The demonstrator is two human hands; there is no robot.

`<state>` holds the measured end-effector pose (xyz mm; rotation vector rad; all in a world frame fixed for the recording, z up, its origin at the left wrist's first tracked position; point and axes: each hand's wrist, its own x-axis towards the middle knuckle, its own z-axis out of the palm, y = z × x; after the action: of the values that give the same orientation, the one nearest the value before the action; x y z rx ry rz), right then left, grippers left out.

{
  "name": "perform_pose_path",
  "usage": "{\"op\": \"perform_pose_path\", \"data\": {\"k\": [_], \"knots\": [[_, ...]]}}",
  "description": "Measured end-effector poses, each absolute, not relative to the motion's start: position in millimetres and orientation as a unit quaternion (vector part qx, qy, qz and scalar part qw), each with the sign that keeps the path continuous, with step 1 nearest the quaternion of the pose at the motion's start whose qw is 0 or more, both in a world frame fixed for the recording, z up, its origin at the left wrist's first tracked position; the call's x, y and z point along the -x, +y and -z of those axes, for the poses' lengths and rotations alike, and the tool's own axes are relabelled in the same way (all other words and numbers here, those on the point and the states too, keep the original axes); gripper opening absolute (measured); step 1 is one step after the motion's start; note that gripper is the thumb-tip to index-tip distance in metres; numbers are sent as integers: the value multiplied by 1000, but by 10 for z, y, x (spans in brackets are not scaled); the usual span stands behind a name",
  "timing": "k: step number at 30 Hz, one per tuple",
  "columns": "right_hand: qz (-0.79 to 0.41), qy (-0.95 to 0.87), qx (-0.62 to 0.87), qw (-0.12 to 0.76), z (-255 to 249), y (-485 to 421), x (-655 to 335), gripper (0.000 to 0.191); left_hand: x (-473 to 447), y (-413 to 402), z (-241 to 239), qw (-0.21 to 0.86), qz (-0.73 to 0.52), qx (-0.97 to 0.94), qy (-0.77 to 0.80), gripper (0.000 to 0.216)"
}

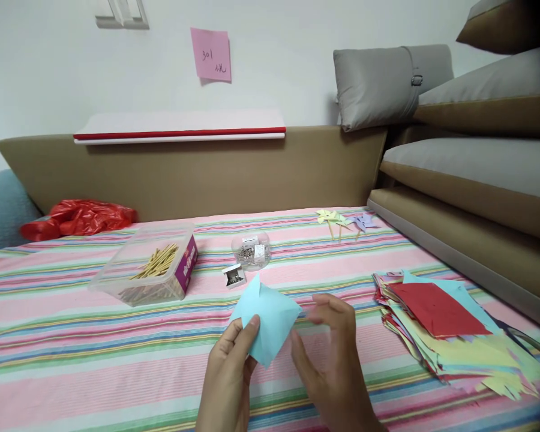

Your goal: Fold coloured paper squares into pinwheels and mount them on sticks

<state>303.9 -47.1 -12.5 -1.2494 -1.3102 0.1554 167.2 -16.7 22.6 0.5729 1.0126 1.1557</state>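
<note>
A light blue folded paper square (267, 317) is held up over the striped cloth. My left hand (228, 373) pinches its lower left edge between thumb and fingers. My right hand (335, 360) is beside the paper's right corner, thumb near the lower edge and fingers curled; whether it grips the corner is hard to tell because the fingers are blurred.
A stack of coloured paper sheets (450, 327) lies at right, red on top. A clear box of wooden sticks (150, 267), a small jar of pins (251, 251) and a tiny box (234, 276) sit ahead. Finished paper pinwheels (342, 221) and a red bag (78, 217) lie farther back.
</note>
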Motion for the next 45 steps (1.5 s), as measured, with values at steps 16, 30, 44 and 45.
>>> {"op": "perform_pose_path", "data": {"k": [16, 30, 44, 45], "knots": [[65, -777, 449, 436, 17, -553, -3159, 28, -1635, -152, -210, 664, -469, -351, 465, 30], [-223, -531, 595, 560, 11, -501, -3097, 11, -1620, -187, -189, 562, -396, -528, 498, 40], [-227, -535, 588, 563, 10, -503, -3109, 11, -1649, -165, -187, 592, -411, -491, 490, 35], [-227, -533, 589, 563, 11, -507, -3107, 11, -1648, -168, -189, 592, -412, -490, 490, 35]]}}
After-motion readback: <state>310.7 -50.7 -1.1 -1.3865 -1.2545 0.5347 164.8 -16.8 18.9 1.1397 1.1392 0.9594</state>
